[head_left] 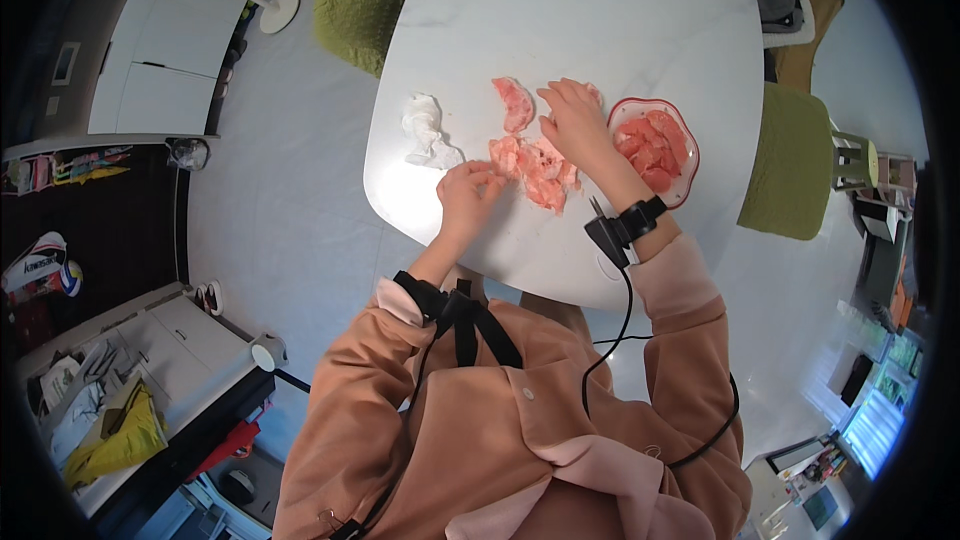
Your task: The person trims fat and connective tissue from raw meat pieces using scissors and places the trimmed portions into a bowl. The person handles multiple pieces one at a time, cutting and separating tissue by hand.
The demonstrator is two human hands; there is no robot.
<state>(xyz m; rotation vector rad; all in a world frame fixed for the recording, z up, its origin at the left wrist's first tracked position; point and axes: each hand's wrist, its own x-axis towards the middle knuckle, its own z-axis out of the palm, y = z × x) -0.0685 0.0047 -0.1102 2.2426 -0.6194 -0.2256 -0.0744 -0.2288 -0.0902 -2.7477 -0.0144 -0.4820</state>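
A pile of grapefruit membrane scraps (541, 172) lies on the white marble-patterned table before me. My left hand (466, 196) is at the pile's left edge, fingers loosely bent and apart, with nothing visible in it. Beyond the pile, my right hand (577, 122) hovers with thumb and fingers spread, palm down. Partly hidden behind it is a piece of grapefruit (595, 92). One whole grapefruit segment (514, 103) rests to the left of that hand. Peeled grapefruit pulp (651, 150) fills much of a red-rimmed scalloped bowl (691, 178), just right of my right wrist.
A crumpled white tissue (425, 131) lies on the table (570, 15) at the left. Green-covered seats (787, 161) stand at the table's sides. A black cable (627, 307) with a connector hangs from my right wrist strap (640, 219). A white fan (279, 13) stands far left.
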